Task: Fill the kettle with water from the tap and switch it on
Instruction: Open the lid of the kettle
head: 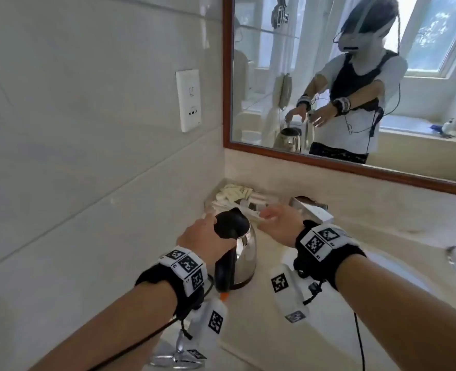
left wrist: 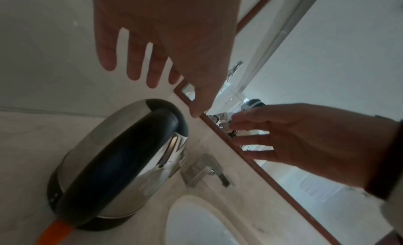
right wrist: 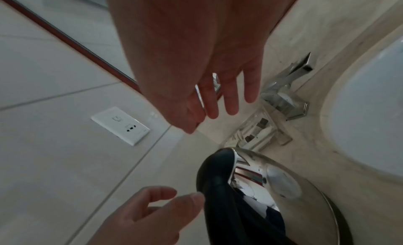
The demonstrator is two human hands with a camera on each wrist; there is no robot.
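Note:
A steel kettle (head: pixel 245 250) with a black lid and handle stands on the stone counter, close to the left wall. An orange switch (head: pixel 223 295) shows at the foot of its handle. My left hand (head: pixel 208 226) hovers beside the lid with fingers spread and holds nothing. The left wrist view has that hand (left wrist: pixel 176 76) above the kettle (left wrist: pixel 122 154). My right hand (head: pixel 272 220) is open in the air just right of the kettle, and the right wrist view shows it (right wrist: pixel 209 114) above the kettle (right wrist: pixel 272 188). The chrome tap (head: pixel 312 207) stands behind the right hand.
A white wall socket (head: pixel 188 100) sits on the tiled wall above the kettle. A tray of toiletries (head: pixel 237 196) fills the back corner. The sink basin (left wrist: pixel 196 223) lies right of the kettle. A framed mirror (head: pixel 355 167) runs along the back wall.

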